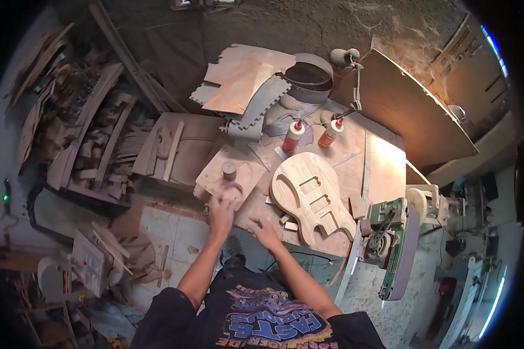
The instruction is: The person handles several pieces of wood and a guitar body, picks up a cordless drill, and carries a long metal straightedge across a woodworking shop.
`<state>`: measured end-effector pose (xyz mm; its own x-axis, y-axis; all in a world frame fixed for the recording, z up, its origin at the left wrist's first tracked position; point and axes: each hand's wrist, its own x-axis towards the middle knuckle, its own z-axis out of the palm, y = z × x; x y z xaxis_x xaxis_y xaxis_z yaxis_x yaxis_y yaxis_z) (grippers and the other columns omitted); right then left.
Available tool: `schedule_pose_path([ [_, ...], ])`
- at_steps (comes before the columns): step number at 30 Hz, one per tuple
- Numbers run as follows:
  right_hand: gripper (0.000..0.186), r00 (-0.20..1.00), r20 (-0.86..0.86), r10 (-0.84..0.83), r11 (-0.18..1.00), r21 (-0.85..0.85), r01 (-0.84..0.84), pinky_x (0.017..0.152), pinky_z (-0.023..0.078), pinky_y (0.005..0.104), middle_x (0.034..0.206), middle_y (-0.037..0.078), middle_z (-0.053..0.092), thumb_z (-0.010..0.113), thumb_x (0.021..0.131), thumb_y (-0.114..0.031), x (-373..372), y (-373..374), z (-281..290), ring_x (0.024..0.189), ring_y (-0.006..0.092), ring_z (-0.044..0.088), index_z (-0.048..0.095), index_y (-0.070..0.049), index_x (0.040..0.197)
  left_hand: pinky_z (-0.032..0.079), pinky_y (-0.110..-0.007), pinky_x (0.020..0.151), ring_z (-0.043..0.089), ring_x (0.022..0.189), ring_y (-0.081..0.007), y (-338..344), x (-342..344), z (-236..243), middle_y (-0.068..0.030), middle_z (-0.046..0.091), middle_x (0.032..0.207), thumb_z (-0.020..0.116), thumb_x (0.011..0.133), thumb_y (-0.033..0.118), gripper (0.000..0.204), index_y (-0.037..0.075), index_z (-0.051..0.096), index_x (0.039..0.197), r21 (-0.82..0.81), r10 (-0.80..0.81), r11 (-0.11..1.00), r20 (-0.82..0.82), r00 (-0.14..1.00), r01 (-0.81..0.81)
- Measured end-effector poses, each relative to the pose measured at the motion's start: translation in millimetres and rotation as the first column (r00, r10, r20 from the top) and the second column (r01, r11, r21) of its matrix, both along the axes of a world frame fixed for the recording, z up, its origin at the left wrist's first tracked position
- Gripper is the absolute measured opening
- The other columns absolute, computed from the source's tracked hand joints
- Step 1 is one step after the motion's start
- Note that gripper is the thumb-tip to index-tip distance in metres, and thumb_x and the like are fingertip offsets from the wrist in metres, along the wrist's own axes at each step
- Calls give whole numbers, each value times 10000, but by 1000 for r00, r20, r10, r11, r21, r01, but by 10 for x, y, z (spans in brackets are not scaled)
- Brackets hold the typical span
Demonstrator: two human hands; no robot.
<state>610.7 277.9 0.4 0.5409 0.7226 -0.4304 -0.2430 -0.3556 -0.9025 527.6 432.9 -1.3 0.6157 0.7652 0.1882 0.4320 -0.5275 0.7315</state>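
Head cam, clock centred on the sq. wooden board (247,167): I've got it a bit L of frame ctr, at the near-L part of the bench (254,205), w/ a short upright cylinder (229,169) on top. Just below the cyl. I see a curved dark shape (235,187), too blurry to ID.

Left hand (220,210) is at the board's 6–7 o'clock edge, fingers reaching up onto it, partly bent; I can't tell if it has hold of anything. Right hand (264,233) is at 5 o'clock, by the bench's near edge, fingers loosely bent; underside hidden, so can't tell its grip or how far open.

Guitar body (296,174), pale wood w/ cut-outs, lies flat approx 3–4 o'clock, horns toward 4–5; sm. pale block (291,225) just beside it. Toward 2 o'clock, one red-capped bottle (293,138) stands upright, another bottle (330,133) a bit farther R. Wide dark ring (308,95) at 1, thin wood sheet (244,72) at 12. Farther out: green belt sander (388,212) approx 4, wood-scrap rack (102,134) 9–10.
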Motion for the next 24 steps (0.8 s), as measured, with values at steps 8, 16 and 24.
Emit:
schedule_pose_path([
  [8,162,763,-366,-532,835,-76,546,404,413,245,690,53,594,531,902,-192,755,-302,-291,493,126,549,577,-36,900,437,-437,950,518,1090,-383,-336,155,103,-160,567,1112,645,811,96,272,-1,608,1062,-290,-322,860,331,887,420],
  [16,390,590,-676,-442,773,47,632,491,482,243,750,73,591,473,976,-445,1781,-862,-545,581,168,575,536,-66,908,354,-463,1044,422,1229,-402,548,-661,-1081,-228,463,1272,683,727,210,643,14,458,1297,-232,353,885,-229,907,-403],
  [24,577,658,-361,-661,750,-313,582,796,465,284,1217,64,528,531,940,-470,1206,-987,-343,1003,171,542,449,-63,1341,422,-479,919,534,1077,-406,734,-668,-1827,-245,557,1157,673,775,289,512,72,499,1204,-408,307,829,-240,921,-382],
])
